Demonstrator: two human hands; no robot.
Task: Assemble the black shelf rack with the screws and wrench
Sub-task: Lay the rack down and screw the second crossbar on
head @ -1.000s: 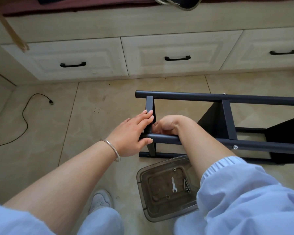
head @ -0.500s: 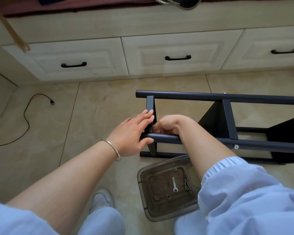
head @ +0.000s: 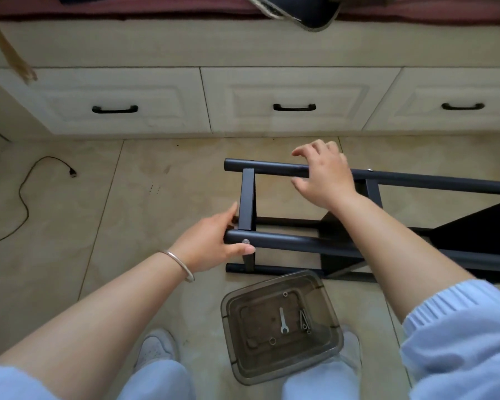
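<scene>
- Left hand [head: 211, 243] grips the rack's [head: 300, 245] near rail by a screw [head: 245, 241]; right hand [head: 324, 174] rests loosely on the far rail
- Risk: rack may twist; screw could loosen

Both hands [head: 211, 243] on black rack [head: 286, 243] above wrench [head: 283, 320] in tray [head: 231, 336].

- left hand [head: 214, 243] curls around the end of a tube, thumb [head: 244, 250] along the near side, forearm bare, bangle [head: 179, 264] on the wrist
- right hand [head: 324, 174] reaches farther out, fingers bent loosely, thumb spread, sleeve [head: 459, 327] pushed up
</scene>
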